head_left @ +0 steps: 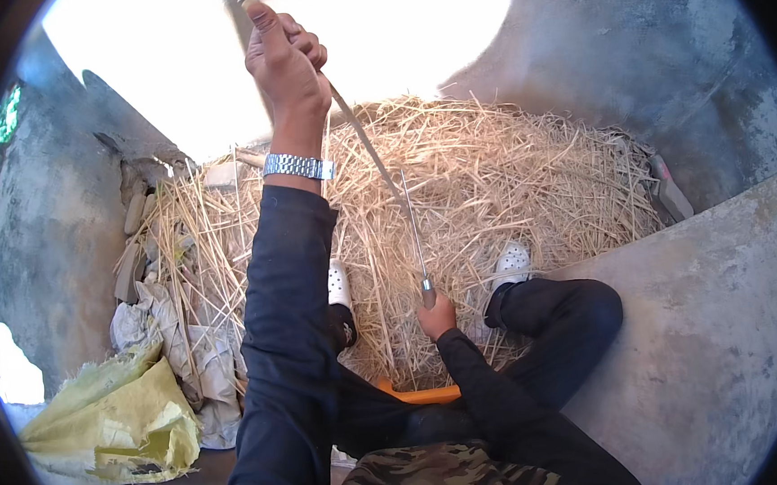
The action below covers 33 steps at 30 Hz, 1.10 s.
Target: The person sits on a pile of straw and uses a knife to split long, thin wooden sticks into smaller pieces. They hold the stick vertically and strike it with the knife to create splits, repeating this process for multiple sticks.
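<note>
My left hand (288, 65) is raised high in front, wrapped around a long, thin brown stick (365, 145) with the thumb pointing up. The stick slants down to the right, and its lower end meets a slim metal blade, though whether they touch is hard to tell. That blade belongs to a knife (417, 240) gripped by its handle in my right hand (437, 317), low between my knees. The knife points away from me, nearly upright in the picture. My fingers hide most of its handle.
Loose straw (500, 163) covers the ground between my white clogs (511, 263). A torn yellow sack (122, 423) and a pale crumpled sack (208, 363) lie at left. Concrete walls (626, 37) stand around, with a slanting slab (701, 329) at right. Something orange (422, 394) shows beneath me.
</note>
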Each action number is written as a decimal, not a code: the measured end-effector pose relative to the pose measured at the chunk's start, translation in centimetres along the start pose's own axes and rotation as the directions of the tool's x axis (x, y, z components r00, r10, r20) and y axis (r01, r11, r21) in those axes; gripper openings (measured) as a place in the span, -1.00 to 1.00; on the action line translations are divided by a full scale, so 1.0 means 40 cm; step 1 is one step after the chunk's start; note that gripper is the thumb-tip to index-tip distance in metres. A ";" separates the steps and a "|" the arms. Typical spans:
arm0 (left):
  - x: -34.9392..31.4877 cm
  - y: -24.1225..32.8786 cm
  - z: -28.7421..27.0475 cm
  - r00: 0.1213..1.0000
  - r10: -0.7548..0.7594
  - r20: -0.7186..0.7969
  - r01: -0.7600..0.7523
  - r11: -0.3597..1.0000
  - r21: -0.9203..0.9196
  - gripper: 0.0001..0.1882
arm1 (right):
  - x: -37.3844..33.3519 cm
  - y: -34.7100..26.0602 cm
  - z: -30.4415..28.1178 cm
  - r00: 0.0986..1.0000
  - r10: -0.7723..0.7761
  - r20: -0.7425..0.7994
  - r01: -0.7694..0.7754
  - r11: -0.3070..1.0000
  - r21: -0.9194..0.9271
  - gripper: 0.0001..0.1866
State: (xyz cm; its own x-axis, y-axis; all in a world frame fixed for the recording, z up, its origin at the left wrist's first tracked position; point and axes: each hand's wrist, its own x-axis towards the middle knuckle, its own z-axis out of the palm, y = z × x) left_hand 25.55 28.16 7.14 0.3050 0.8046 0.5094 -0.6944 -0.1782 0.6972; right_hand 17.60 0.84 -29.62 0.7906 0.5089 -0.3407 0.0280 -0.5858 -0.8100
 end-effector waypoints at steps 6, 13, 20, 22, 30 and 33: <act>0.004 0.001 0.007 1.000 -0.018 -0.003 0.018 1.000 -0.017 -0.38 | 0.014 0.201 0.050 0.970 0.244 0.022 -0.243 0.969 -0.040 -0.74; 0.010 0.020 -0.034 0.999 0.036 -0.026 -0.032 0.991 0.126 -0.45 | -0.022 0.060 -0.047 0.686 0.385 0.617 -0.727 0.334 0.600 -0.94; -0.041 0.083 -0.054 0.996 -0.049 -0.069 0.058 0.991 0.123 -0.43 | -0.186 -0.091 -0.151 0.870 0.241 0.431 -0.470 0.669 0.575 -0.88; -0.044 0.094 -0.067 0.989 -0.131 0.073 0.135 0.989 -0.054 -0.42 | -0.207 -0.130 -0.147 0.913 0.161 0.375 -0.361 0.747 0.558 -0.88; -0.045 0.101 -0.131 0.953 -0.180 0.244 0.221 0.963 -0.156 -0.39 | -0.179 -0.398 -0.104 0.961 -0.273 0.052 0.252 0.936 0.244 -0.63; -0.039 0.102 -0.127 0.919 -0.212 0.332 0.287 0.938 -0.196 -0.38 | -0.076 -0.207 -0.027 0.991 -0.120 0.060 0.105 0.972 0.210 -0.74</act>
State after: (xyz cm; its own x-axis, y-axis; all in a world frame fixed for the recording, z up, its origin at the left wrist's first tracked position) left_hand 18.93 29.03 6.63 0.6436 0.5896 0.4879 -0.6914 0.1747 0.7010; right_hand 15.62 3.47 -21.39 0.7437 0.6121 -0.2689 -0.0185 -0.3833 -0.9234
